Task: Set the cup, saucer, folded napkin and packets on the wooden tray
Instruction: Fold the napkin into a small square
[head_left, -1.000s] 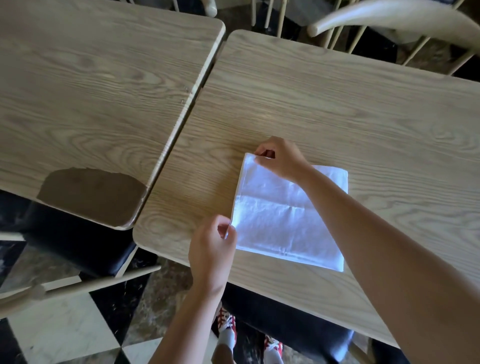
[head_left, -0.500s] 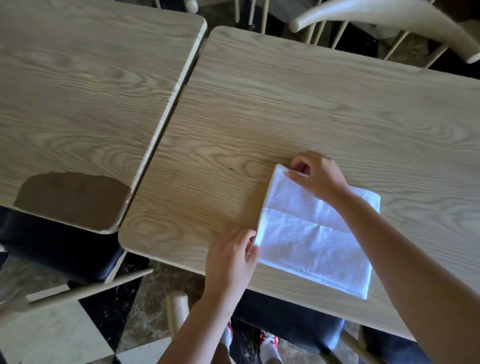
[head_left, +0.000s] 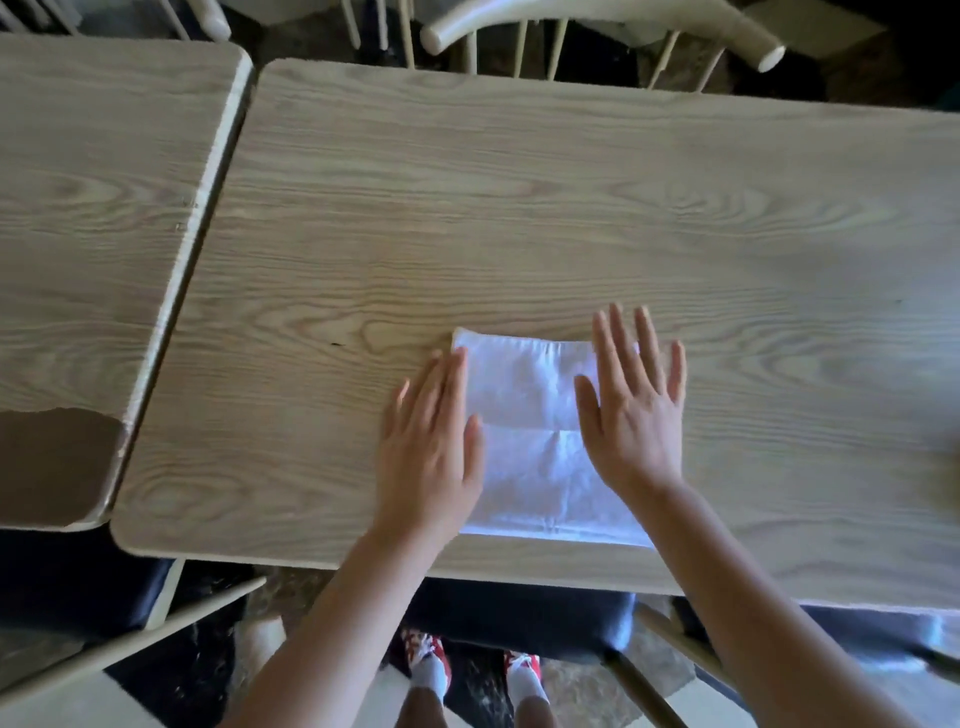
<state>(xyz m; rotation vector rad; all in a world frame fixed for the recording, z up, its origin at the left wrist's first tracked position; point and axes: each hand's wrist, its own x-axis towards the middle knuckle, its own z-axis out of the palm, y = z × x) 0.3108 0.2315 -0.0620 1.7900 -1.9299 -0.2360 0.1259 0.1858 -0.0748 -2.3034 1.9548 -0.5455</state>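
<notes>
The counter (head_left: 519, 208) has a pale wood-grain laminate top, smooth and matt. On the neighbouring counter (head_left: 104, 182) the laminate has peeled from one corner, baring dull brown board (head_left: 52, 467). The napkin (head_left: 524, 436) is white, soft paper or cloth, creased and faintly textured. The chair (head_left: 597, 26) behind is cream-painted wood with a slight sheen.

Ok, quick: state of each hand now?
Left hand: open, fingers straight, at the napkin's left edge.
Right hand: open, flat over the napkin.
</notes>
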